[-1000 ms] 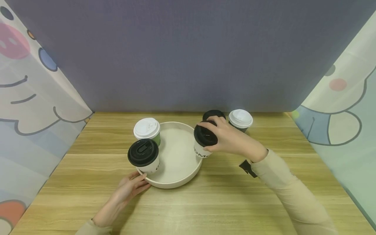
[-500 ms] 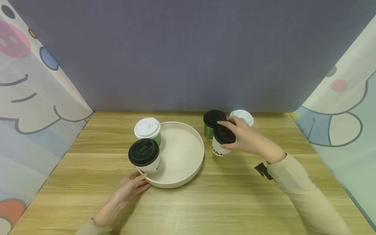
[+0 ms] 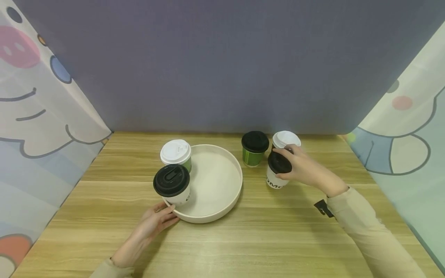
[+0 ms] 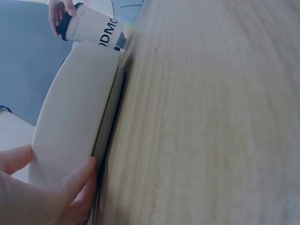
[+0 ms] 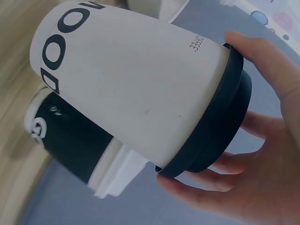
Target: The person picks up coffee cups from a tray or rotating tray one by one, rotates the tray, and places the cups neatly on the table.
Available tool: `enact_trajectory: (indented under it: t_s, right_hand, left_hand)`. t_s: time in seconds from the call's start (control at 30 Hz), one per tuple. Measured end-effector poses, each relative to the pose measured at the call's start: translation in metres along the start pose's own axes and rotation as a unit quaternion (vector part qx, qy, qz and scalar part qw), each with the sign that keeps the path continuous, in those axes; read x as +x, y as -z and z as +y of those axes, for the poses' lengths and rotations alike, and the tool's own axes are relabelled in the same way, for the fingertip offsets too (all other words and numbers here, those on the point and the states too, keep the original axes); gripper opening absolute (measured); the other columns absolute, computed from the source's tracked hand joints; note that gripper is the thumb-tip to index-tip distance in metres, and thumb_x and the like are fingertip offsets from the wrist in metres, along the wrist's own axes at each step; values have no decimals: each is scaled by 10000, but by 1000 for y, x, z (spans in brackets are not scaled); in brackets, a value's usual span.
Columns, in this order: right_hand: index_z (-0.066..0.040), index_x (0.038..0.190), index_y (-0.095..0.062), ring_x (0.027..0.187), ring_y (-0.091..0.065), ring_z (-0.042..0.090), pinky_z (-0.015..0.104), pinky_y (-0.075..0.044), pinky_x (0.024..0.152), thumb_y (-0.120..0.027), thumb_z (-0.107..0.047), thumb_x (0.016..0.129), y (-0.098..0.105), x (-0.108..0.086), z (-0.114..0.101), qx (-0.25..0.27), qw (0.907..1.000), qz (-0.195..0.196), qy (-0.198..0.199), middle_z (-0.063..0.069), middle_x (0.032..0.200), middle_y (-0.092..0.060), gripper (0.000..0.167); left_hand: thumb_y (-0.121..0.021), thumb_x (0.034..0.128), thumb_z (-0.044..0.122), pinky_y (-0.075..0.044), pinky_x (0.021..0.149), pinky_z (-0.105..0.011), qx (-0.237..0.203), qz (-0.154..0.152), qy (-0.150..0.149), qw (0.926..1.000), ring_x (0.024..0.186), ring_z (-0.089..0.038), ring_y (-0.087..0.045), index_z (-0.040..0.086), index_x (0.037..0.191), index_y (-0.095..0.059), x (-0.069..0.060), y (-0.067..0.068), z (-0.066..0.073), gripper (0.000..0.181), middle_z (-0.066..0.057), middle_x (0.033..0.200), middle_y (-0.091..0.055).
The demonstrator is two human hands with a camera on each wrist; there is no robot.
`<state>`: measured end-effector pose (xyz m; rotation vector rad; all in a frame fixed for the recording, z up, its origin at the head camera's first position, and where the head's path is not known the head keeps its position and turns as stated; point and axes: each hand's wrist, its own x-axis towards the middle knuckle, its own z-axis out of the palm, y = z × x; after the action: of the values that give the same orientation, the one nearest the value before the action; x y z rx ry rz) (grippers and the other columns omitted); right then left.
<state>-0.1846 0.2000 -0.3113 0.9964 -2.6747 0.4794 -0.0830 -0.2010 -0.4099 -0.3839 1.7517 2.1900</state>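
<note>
My right hand [image 3: 307, 170] holds a white paper coffee cup [image 3: 276, 179] by its black lid, right of the dish. In the right wrist view, thumb and fingers span the lid of this coffee cup [image 5: 140, 84]; whether its base touches the table I cannot tell. My left hand [image 3: 154, 224] grips the near-left edge of a round cream dish [image 3: 208, 219]. In the left wrist view the thumb and fingers pinch the dish wall [image 4: 70, 122]. At the dish's left side are a black-lidded white cup [image 3: 171, 181] and a white-lidded green cup [image 3: 175, 151].
A green cup with a black lid [image 3: 255, 148] stands right of the dish. Behind the held cup is a dark cup with a white lid [image 3: 286, 138], partly hidden by my right hand. A grey panel [image 3: 226, 69] borders the wooden table [image 3: 222, 251] at the back.
My right hand has carried the black-lidded white cup rightward, from the dish's right edge to in front of the white-lidded dark cup. The left hand and dish have stayed in place.
</note>
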Motion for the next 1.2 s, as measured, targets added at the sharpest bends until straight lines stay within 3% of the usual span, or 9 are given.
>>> enact_trajectory:
  t_s: [0.3, 1.2]
  right_hand:
    - [54, 1168, -496, 957, -432, 417, 548, -428, 790, -783, -190, 630, -2, -10, 13, 3, 9995, -161, -280, 300, 1045, -435, 656]
    - [2, 1202, -455, 989, -407, 472, 615, -391, 798, -779, -179, 635, -5, -18, 30, 146, 9973, -256, -667, 335, 1082, -413, 677]
  left_hand:
    - [-483, 898, 90, -447, 920, -373, 49, 33, -13, 10000, 949, -219, -558, -155, 1323, -73, -2, -1, 1, 640, -314, 1236, -316]
    - [-477, 903, 90, -448, 920, -365, 81, 70, 23, 9999, 956, -215, -554, -137, 1330, -102, -1, -1, 0, 612, -299, 1235, -322]
